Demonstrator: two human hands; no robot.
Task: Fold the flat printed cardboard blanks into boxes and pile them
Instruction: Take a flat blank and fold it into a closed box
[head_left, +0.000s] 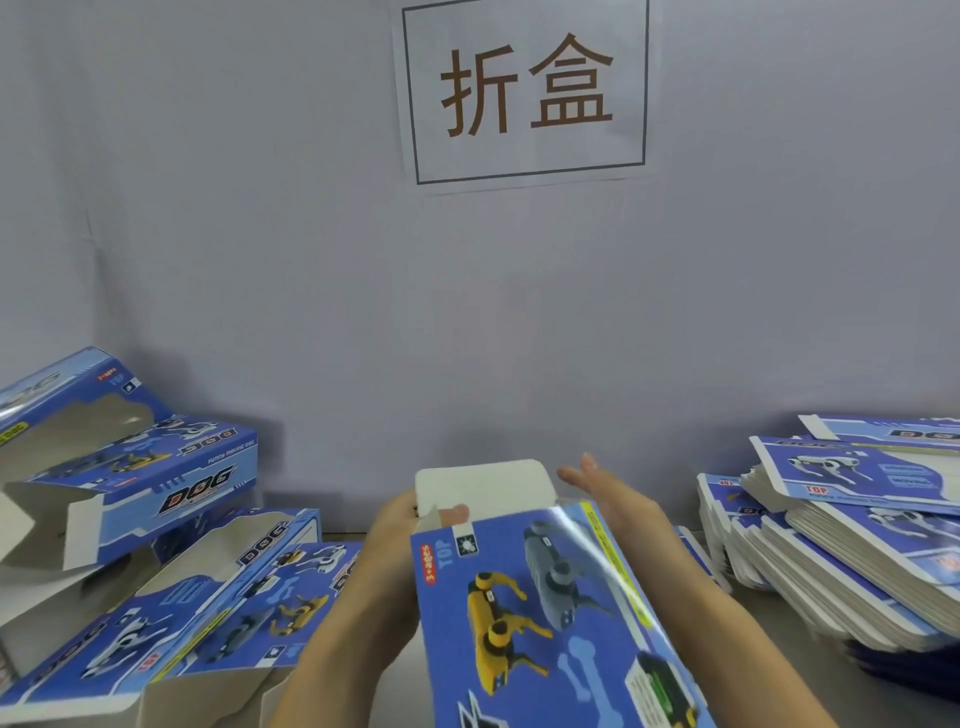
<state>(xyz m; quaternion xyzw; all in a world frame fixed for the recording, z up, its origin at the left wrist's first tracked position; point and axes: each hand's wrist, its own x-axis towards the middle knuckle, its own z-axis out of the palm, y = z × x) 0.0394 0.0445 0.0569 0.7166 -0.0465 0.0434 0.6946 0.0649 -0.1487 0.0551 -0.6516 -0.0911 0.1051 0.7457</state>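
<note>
Box (545, 613) at lower centre, held above the counter (779, 675), needs its white end flap (483, 488) tucked squarely: the left hand (395, 525) grips the far end, thumb inside, while the right hand (608, 493), fingers straight, steadies the side.

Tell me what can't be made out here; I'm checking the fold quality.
Head view only:
- Left hand fingers: behind the box.
- Box's near end: cut by the bottom edge.
- Right hand palm: behind the box's side.
- Flat blanks: cut by the right edge.

Four folded boxes (545, 597), one blank stack (841, 535), one sign (524, 88).
</note>
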